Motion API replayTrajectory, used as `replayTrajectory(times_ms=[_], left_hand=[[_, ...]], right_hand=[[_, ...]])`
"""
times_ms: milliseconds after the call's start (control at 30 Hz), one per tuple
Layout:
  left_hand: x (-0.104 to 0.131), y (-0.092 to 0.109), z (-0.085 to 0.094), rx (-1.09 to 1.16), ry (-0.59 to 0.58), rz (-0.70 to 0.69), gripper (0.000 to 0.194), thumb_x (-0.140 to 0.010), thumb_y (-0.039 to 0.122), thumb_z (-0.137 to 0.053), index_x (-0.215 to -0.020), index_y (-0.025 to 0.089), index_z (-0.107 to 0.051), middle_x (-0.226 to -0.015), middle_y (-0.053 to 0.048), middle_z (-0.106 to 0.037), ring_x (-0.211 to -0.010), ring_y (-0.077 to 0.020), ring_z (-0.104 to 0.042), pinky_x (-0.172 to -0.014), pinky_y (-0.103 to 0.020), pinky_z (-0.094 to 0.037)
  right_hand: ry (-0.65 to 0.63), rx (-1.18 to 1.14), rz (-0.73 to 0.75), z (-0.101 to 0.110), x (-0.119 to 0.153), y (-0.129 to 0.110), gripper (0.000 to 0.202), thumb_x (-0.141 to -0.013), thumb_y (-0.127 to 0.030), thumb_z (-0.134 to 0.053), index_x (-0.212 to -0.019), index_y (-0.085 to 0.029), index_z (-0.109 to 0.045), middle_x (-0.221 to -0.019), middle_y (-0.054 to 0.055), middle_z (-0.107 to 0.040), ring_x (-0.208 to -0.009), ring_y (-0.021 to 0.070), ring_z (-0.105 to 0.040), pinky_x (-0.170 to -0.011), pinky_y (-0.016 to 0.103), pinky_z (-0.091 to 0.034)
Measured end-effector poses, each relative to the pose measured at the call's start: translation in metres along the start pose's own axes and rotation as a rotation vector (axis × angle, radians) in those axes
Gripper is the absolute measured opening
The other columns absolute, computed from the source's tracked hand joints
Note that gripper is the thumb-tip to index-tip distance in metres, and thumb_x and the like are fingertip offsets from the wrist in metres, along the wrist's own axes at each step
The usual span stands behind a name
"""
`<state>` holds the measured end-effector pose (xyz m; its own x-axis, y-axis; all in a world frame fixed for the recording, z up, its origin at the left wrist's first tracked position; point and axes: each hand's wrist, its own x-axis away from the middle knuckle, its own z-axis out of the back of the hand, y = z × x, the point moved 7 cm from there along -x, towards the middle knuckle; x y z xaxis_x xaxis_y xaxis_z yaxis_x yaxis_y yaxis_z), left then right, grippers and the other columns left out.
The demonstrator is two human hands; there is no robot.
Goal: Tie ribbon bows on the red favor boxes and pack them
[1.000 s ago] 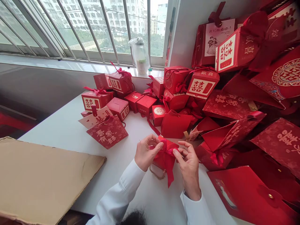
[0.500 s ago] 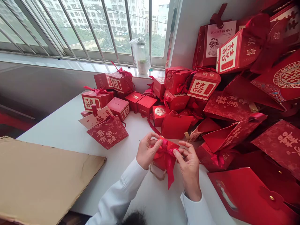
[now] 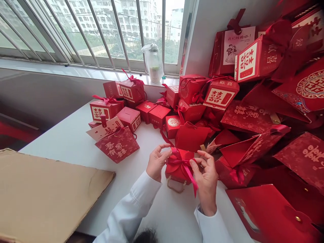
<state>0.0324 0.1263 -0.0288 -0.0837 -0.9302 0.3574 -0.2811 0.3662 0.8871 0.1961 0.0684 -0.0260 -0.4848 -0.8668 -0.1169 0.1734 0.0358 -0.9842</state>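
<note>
A small red gift box (image 3: 174,175) stands on the white table in front of me, a rope handle (image 3: 176,189) hanging from its near side. Over its top lies a pinkish-red ribbon (image 3: 182,162), crossed at the middle in a knot or bow. My left hand (image 3: 157,162) pinches the ribbon at the box's left side. On the other side, my right hand (image 3: 205,175) has thumb and index finger closed on the ribbon, and one tail hangs down beside the thumb. The box's far side is partly hidden by the ribbon and fingers.
Red boxes and bags (image 3: 255,114) are heaped high along the right. More red boxes (image 3: 131,89) stand at the back, with a patterned red bag (image 3: 117,144) at left. A brown cardboard sheet (image 3: 50,189) covers the left front. A plastic-wrapped cup (image 3: 154,64) stands on the windowsill.
My hands have moved slightly apart, drawing the ribbon wider and flatter across the box. The hanging tail has swung to the right, exposing more of the box. The view has shifted slightly.
</note>
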Motion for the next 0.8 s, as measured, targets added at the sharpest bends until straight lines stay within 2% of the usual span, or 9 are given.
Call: replayTrajectory(times_ms=[133, 200, 300, 367, 433, 600, 800], left_hand=[[0.002, 0.004, -0.011, -0.001, -0.16, -0.049, 0.061, -0.067, 0.048, -0.073, -0.114, 0.014, -0.054, -0.08, -0.007, -0.073, -0.073, -0.018, -0.066, -0.068, -0.027, -0.048], [0.003, 0.007, -0.015, -0.093, -0.228, -0.104, 0.062, -0.073, 0.051, -0.067, -0.122, 0.015, -0.052, -0.079, -0.006, -0.072, -0.078, -0.0196, -0.066, -0.072, -0.03, -0.048], [0.004, 0.011, -0.017, -0.308, -0.252, -0.208, 0.057, -0.077, 0.047, -0.064, -0.124, 0.016, -0.055, -0.074, -0.003, -0.071, -0.08, -0.0197, -0.065, -0.082, -0.032, -0.046], [0.004, 0.012, -0.018, -0.357, -0.251, -0.251, 0.053, -0.077, 0.041, -0.066, -0.123, 0.015, -0.056, -0.072, -0.003, -0.071, -0.081, -0.0192, -0.065, -0.09, -0.034, -0.042], [0.003, 0.012, -0.018, -0.283, -0.231, -0.241, 0.052, -0.077, 0.037, -0.067, -0.121, 0.013, -0.056, -0.067, -0.003, -0.07, -0.08, -0.0193, -0.066, -0.091, -0.035, -0.042], [0.0, 0.001, -0.017, 0.011, -0.173, -0.084, 0.069, -0.066, 0.039, -0.077, -0.122, 0.01, -0.05, -0.066, -0.003, -0.071, -0.07, -0.0172, -0.066, -0.072, -0.029, -0.048], [0.0, -0.007, -0.013, 0.162, -0.112, 0.004, 0.075, -0.056, 0.037, -0.083, -0.12, 0.011, -0.051, -0.064, -0.002, -0.071, -0.065, -0.0163, -0.067, -0.067, -0.026, -0.049]], right_hand=[[-0.028, 0.037, -0.022, 0.0, 0.0, 0.0, 0.033, -0.081, -0.038, -0.061, -0.108, -0.024, -0.05, -0.078, 0.0, -0.065, -0.078, 0.0187, -0.062, -0.073, 0.032, -0.046], [-0.044, 0.032, -0.041, 0.0, 0.0, 0.0, 0.033, -0.081, -0.039, -0.061, -0.108, -0.024, -0.05, -0.077, -0.001, -0.065, -0.078, 0.0189, -0.062, -0.073, 0.032, -0.046], [-0.058, 0.017, -0.05, 0.0, -0.001, 0.001, 0.035, -0.08, -0.04, -0.063, -0.108, -0.023, -0.051, -0.075, -0.001, -0.065, -0.077, 0.0189, -0.063, -0.073, 0.032, -0.047], [-0.067, -0.008, -0.055, 0.001, -0.001, 0.002, 0.035, -0.079, -0.039, -0.063, -0.107, -0.023, -0.051, -0.075, -0.001, -0.065, -0.077, 0.0192, -0.063, -0.073, 0.032, -0.047], [-0.07, -0.039, -0.064, 0.002, -0.002, 0.005, 0.035, -0.079, -0.04, -0.063, -0.107, -0.023, -0.051, -0.076, 0.0, -0.066, -0.078, 0.0195, -0.063, -0.073, 0.032, -0.047], [-0.054, -0.104, -0.098, 0.004, -0.003, 0.013, 0.036, -0.079, -0.04, -0.064, -0.108, -0.023, -0.05, -0.078, 0.0, -0.064, -0.076, 0.018, -0.061, -0.074, 0.032, -0.046], [-0.035, -0.163, -0.109, 0.001, -0.001, 0.017, 0.037, -0.08, -0.04, -0.062, -0.11, -0.022, -0.049, -0.078, 0.001, -0.062, -0.074, 0.0178, -0.06, -0.068, 0.03, -0.046]])
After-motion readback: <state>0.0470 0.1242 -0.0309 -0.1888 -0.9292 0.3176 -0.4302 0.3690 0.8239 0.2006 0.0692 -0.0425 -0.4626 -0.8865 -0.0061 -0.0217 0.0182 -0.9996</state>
